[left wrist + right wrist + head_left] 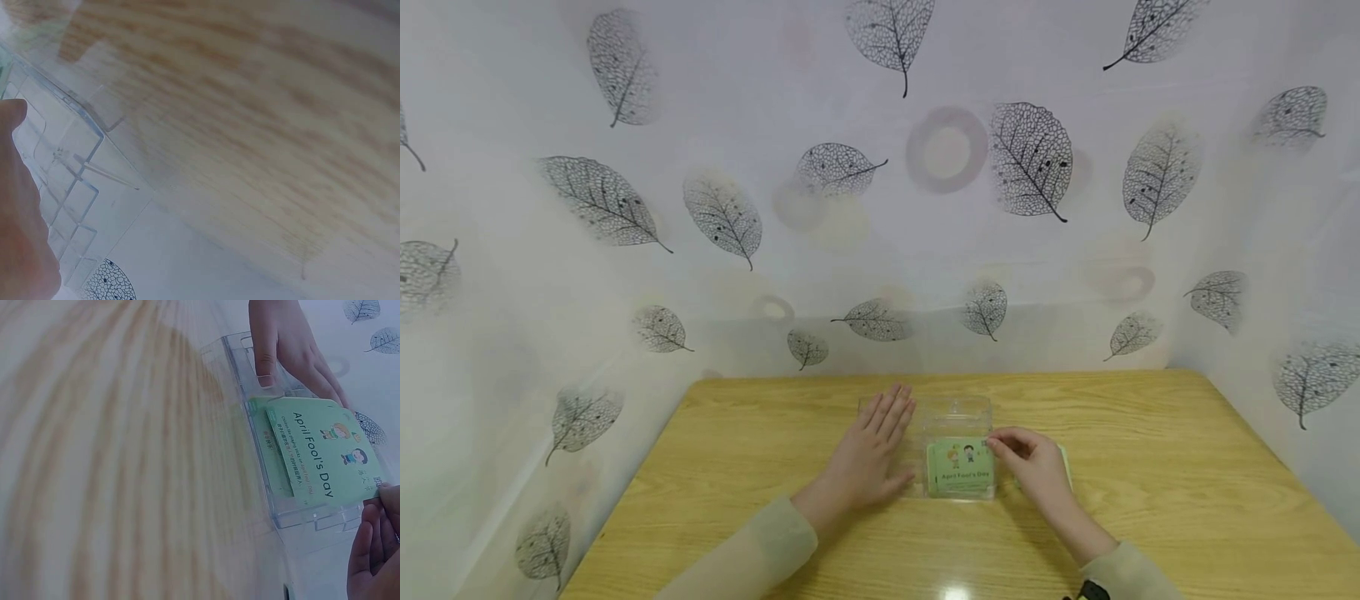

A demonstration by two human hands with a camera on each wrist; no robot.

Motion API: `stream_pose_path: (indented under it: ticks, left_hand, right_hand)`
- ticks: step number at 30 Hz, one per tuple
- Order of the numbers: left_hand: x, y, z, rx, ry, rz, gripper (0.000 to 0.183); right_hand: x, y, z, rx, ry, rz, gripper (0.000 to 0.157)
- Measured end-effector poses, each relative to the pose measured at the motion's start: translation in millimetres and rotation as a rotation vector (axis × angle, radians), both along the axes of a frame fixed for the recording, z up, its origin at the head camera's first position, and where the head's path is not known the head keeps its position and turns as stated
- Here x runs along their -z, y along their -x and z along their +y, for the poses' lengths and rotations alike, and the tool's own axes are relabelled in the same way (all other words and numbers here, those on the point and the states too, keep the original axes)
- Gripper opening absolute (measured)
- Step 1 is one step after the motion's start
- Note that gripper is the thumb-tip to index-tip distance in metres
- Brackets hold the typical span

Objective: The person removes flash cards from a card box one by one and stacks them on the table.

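A clear plastic box (957, 406) with dividers lies on the wooden table. Over its right compartment is a green card (964, 467) printed "April Fool's Day", with another green card (275, 459) beneath it, seen in the right wrist view. My right hand (1036, 467) pinches the upper card's corner between thumb and fingertips. My left hand (871, 454) lies flat with straight fingers across the box's left part, hiding much of it. In the left wrist view, that hand (25, 212) rests along the divided clear plastic.
Partly hidden behind my right hand, a pale green-edged card or stack (1066, 467) lies on the table (1150, 467). A leaf-patterned cloth (880, 250) hangs behind and at both sides of the table.
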State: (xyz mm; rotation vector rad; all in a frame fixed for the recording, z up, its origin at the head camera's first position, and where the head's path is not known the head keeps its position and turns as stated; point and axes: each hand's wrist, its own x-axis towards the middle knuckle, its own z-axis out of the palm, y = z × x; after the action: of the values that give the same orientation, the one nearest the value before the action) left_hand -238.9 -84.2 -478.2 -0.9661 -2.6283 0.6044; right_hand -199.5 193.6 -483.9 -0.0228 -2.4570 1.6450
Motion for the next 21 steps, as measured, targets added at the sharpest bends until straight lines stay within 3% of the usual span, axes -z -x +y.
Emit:
stream_pose_path:
  ticks: [21]
  left_hand:
    - [2.5, 1.9, -0.8, 0.013, 0.012, 0.021, 0.101]
  right_hand:
    - [0.5, -0.4, 0.0, -0.004, -0.011, 0.038, 0.012]
